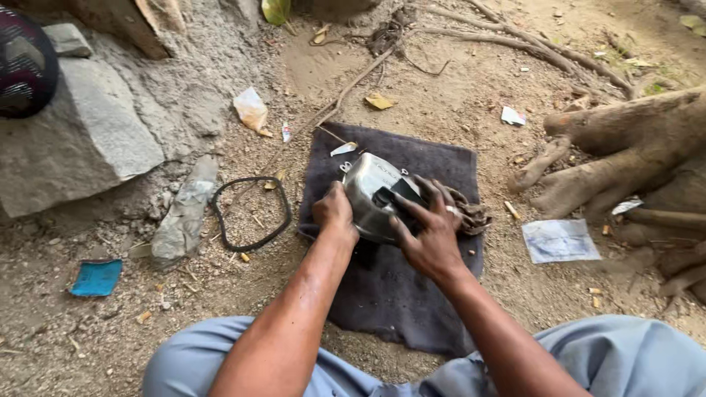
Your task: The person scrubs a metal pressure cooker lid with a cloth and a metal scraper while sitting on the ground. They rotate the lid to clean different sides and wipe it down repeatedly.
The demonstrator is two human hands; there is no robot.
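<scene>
The dull silver metal engine cover [370, 192] is gripped by the left hand [334, 212] over the dark grey cloth mat [390, 294]; the right hand [430, 231], fingers spread, presses a black pad [397, 194], probably abrasive. Surface partly cleaned; rubber gasket loop [250, 213] lies left of the mat, unfitted.

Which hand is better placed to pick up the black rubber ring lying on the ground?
Probably the left hand: the black rubber ring lies on its side, while the right hand is across the silver metal cover.
</scene>
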